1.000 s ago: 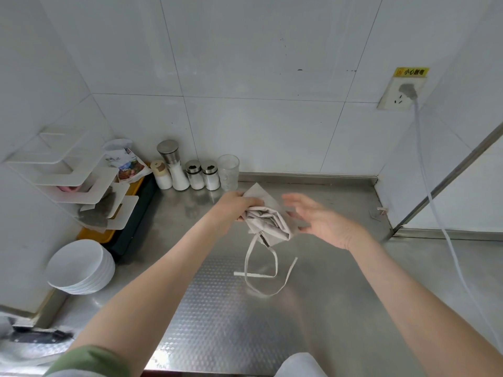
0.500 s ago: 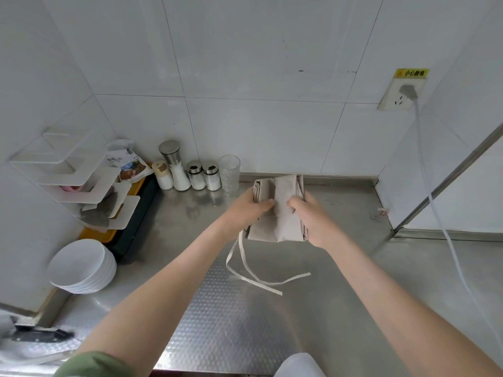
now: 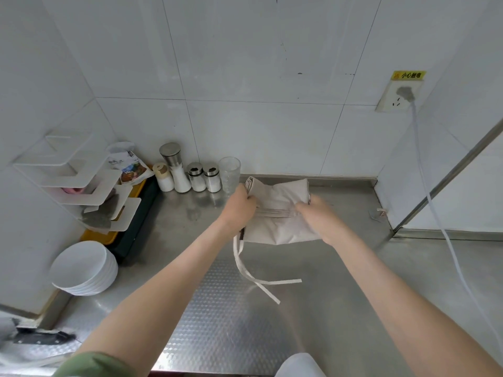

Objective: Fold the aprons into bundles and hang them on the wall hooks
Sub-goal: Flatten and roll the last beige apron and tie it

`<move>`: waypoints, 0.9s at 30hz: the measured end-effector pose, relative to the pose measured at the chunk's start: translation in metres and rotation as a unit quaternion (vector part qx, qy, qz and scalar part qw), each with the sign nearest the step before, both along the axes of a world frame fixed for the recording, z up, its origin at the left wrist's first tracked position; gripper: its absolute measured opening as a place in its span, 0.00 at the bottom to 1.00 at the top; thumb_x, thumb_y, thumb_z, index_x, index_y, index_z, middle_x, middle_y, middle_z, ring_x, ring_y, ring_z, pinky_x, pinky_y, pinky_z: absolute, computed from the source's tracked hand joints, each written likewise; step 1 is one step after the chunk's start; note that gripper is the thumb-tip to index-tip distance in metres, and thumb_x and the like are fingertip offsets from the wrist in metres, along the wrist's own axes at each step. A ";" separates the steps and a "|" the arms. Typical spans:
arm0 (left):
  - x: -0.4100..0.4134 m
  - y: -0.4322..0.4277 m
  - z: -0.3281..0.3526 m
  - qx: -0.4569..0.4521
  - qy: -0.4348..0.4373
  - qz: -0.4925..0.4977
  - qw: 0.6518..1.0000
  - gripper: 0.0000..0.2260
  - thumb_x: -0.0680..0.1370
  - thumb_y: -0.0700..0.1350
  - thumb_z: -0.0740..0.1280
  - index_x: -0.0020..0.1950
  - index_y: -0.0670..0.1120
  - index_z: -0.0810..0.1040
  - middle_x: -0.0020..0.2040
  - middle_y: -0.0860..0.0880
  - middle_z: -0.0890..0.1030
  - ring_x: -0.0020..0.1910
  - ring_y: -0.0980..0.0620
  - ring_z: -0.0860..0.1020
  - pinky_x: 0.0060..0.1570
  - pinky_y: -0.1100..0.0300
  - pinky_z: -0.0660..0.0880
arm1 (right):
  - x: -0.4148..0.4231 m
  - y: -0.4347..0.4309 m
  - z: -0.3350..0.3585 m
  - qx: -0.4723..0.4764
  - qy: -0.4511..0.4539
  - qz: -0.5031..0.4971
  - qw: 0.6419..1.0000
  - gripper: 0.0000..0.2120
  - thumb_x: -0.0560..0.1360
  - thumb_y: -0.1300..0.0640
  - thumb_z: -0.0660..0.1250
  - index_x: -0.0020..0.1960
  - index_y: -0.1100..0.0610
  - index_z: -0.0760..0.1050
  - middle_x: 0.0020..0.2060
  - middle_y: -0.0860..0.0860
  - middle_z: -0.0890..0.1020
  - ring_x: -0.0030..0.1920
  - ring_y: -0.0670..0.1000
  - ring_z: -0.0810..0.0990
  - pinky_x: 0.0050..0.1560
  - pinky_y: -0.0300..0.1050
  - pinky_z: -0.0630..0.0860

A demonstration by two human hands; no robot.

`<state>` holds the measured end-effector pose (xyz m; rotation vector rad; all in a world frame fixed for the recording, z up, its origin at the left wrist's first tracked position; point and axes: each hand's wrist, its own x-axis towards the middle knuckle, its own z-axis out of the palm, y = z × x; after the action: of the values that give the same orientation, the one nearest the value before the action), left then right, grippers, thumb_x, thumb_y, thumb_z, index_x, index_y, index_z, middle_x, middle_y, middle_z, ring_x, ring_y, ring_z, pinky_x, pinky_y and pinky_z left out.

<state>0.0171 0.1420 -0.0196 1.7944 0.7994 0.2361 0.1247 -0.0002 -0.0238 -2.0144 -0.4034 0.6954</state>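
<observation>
Head view, centre of the frame: both hands hold the folded apron (image 3: 275, 227) just above the steel counter (image 3: 340, 295), between the two forearms. The left hand (image 3: 239, 208) grips the left edge, fingers curled round the stacked folds, likely so the layers cannot slide apart. The right hand (image 3: 318, 216) is clamped on the right edge. A narrow band runs taut across the cloth between the hands; it looks like a tie being drawn round the bundle. The loose tie ends (image 3: 245, 265) hang from the lower left corner and trail flat on the counter.

The apron is pale beige woven cloth, soft and creased, folded to a rough rectangle. The counter is brushed metal with a dimpled patch in the lower centre. Smooth white bowls (image 3: 84, 268) are stacked at lower left; metal-capped shakers (image 3: 196, 178) and a ribbed glass (image 3: 230, 172) stand against the tiled wall. No wall hooks are in view.
</observation>
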 end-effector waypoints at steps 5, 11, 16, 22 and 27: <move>-0.014 0.005 0.002 -0.321 -0.128 0.066 0.936 0.08 0.79 0.40 0.65 0.57 0.42 0.78 0.47 0.45 0.84 0.43 0.48 0.83 0.46 0.54 0.80 | 0.007 -0.013 0.004 0.220 0.253 -0.047 0.941 0.08 0.78 0.64 0.62 0.55 0.62 0.77 0.42 0.53 0.85 0.40 0.49 0.84 0.40 0.40 0.80; -0.014 -0.005 0.011 -0.452 -0.130 0.054 0.881 0.08 0.79 0.44 0.65 0.52 0.42 0.80 0.43 0.46 0.85 0.39 0.50 0.84 0.40 0.55 0.81 | -0.002 -0.022 -0.003 0.475 0.398 -0.086 0.780 0.26 0.72 0.42 0.61 0.53 0.63 0.83 0.55 0.59 0.83 0.54 0.57 0.83 0.53 0.52 0.80; 0.003 -0.017 0.014 -0.402 -0.194 0.069 0.892 0.07 0.81 0.37 0.59 0.53 0.44 0.77 0.39 0.49 0.85 0.36 0.52 0.84 0.35 0.57 0.81 | -0.026 -0.009 -0.007 0.573 0.420 -0.054 0.702 0.42 0.63 0.32 0.67 0.68 0.58 0.72 0.66 0.59 0.75 0.66 0.61 0.74 0.68 0.60 0.67; 0.010 -0.030 0.017 -0.336 -0.204 0.005 0.919 0.11 0.81 0.34 0.56 0.59 0.41 0.75 0.50 0.44 0.83 0.46 0.49 0.83 0.46 0.56 0.81 | -0.035 0.017 0.001 0.501 0.334 -0.152 0.784 0.17 0.75 0.51 0.66 0.60 0.60 0.76 0.53 0.57 0.83 0.55 0.57 0.82 0.58 0.53 0.76; 0.009 -0.032 0.017 -0.328 -0.216 0.019 0.919 0.11 0.82 0.35 0.57 0.59 0.40 0.76 0.53 0.41 0.83 0.52 0.44 0.83 0.50 0.52 0.80 | -0.025 0.025 -0.003 0.412 0.297 -0.239 0.828 0.08 0.76 0.66 0.65 0.54 0.60 0.77 0.54 0.58 0.82 0.52 0.56 0.81 0.61 0.53 0.75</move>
<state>0.0264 0.1095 -0.0029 1.0390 0.5075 0.3304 0.1000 0.0247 -0.0272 -0.9347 0.1726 0.6314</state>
